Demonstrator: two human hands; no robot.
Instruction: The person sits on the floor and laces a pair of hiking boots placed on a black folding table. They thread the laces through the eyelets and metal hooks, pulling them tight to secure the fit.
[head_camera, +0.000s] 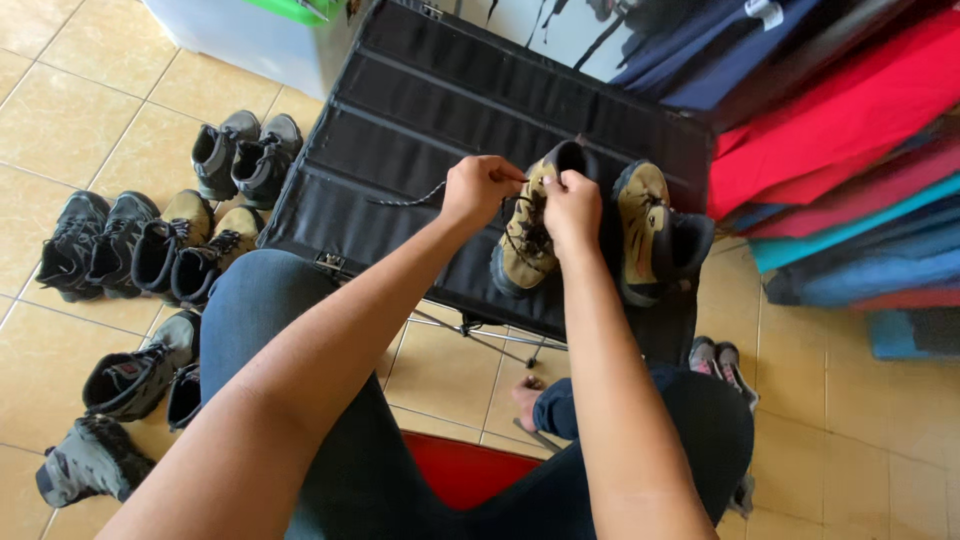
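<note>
Two tan hiking boots stand on a black folding table (400, 130). My left hand (480, 188) pinches the dark shoelace (405, 199) of the left boot (525, 240) and pulls it out to the left. My right hand (570, 205) grips the lace over that boot's tongue. The second boot (655, 235) lies tilted just to the right, untouched. My forearms reach out over my knees in dark jeans.
Several pairs of boots (150, 250) line the tiled floor on the left. Folded red, blue and teal fabric (850, 150) is stacked at the right. A pale plastic bin (250, 35) stands at the back. A red stool seat (460, 470) shows between my legs.
</note>
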